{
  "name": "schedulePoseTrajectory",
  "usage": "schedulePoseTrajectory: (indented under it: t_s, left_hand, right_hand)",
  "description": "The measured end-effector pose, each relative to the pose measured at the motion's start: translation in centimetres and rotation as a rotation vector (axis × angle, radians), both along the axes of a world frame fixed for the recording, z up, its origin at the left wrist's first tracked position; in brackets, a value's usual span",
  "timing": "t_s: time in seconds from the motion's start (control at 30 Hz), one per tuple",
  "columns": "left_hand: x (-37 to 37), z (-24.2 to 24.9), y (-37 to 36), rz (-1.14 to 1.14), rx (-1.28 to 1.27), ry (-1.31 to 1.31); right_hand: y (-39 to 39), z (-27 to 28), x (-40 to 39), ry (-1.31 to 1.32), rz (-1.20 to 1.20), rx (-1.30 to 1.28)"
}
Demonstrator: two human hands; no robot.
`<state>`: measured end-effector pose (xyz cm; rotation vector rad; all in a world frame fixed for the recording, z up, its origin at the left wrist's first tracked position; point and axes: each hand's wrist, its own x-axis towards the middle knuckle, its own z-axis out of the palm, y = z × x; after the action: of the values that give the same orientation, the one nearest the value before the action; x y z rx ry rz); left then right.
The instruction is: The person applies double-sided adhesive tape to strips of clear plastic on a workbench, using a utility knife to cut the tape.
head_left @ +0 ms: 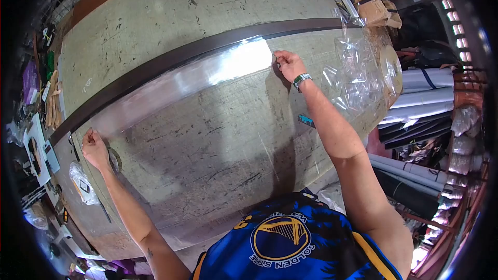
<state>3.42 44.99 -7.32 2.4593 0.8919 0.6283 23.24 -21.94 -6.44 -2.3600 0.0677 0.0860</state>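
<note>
A long strip of clear plastic sheet (176, 86) stretches across the worktable, its right part shining with glare. Its upper edge runs along a long dark straight bar (207, 42). At the strip's left end, the fingertips of my left hand (95, 150) are pinched together at the lower corner. My right hand (289, 65), with a metal watch on the wrist, has its fingers curled and pinched at the right end. The thin plastic between the fingertips is hard to make out on both sides.
The scratched worktable (218, 176) carries a teal-handled tool (306, 120) near my right forearm. Crumpled clear plastic (358, 72) lies at the right, below a cardboard box (373, 5). A small plastic-wrapped item (83, 184) sits left. Rolls of material (423, 88) are stacked beyond the right edge.
</note>
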Motion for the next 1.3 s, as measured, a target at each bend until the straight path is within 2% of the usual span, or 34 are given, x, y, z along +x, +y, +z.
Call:
schedulePoseTrajectory:
  t_s: [0.17,0.3,0.33,0.43,0.47,0.6,0.63,0.67,0.73,0.8,0.9,0.97,1.13,1.23,1.27,1.3]
  left_hand:
    - [0.4,0.2,0.1,0.0,-0.038,-0.039]
    - [0.4,-1.0,1.3,-0.017,-0.141,-0.193]
    - [0.4,1.0,-0.6,-0.013,0.137,-0.145]
    - [0.3,1.5,-4.4,-0.179,0.309,-0.263]
    - [0.3,2.5,-8.5,-0.226,0.348,-0.191]
    - [-1.7,7.1,-33.6,-0.61,-0.246,-0.024]
    - [-2.3,6.9,-38.4,-0.794,-0.108,0.022]
    - [-2.8,6.8,-43.0,-0.994,-0.173,-0.036]
    - [-3.0,5.6,-51.4,-1.139,-0.269,-0.18]
    - [-2.2,4.7,-57.9,-1.172,-0.272,-0.121]
    - [-1.0,4.9,-64.9,-1.145,-0.128,0.113]
    - [-0.4,6.6,-67.7,-1.156,-0.025,0.345]
    - [0.6,5.1,-69.3,-1.174,0.017,0.32]
    - [2.6,3.1,-67.6,-1.261,-0.242,0.451]
    - [2.6,2.9,-66.6,-1.159,-0.606,0.56]
    - [2.9,3.9,-65.2,-1.112,-0.773,0.575]
  right_hand:
    - [-2.4,3.3,-3.7,-0.068,-0.007,-0.039]
    - [-5.8,8.9,-12.1,-0.134,0.02,-0.162]
    - [-7.1,9.2,-14.6,-0.196,0.029,-0.18]
    - [-10.8,7.7,-22.0,-0.226,0.018,-0.368]
    - [-11.3,7.2,-23.5,-0.236,0.013,-0.39]
    - [-12.4,5.1,-26.9,-0.246,0.026,-0.456]
    - [-12.7,4.6,-27.1,-0.247,0.039,-0.467]
    - [-12.9,4.1,-27.2,-0.246,0.049,-0.431]
    - [-13.2,3.6,-27.8,-0.252,0.107,-0.422]
    - [-13.7,3.2,-28.3,-0.264,0.186,-0.444]
    - [-14.4,3.2,-29.4,-0.251,0.299,-0.464]
    - [-14.8,3.3,-29.9,-0.271,0.339,-0.455]
    - [-17.3,2.9,-30.9,-0.371,0.421,-0.331]
    - [-19.0,2.8,-29.7,-0.447,0.496,-0.262]
    - [-20.0,2.8,-29.1,-0.44,0.516,-0.263]
    - [-21.0,2.8,-28.4,-0.443,0.52,-0.265]
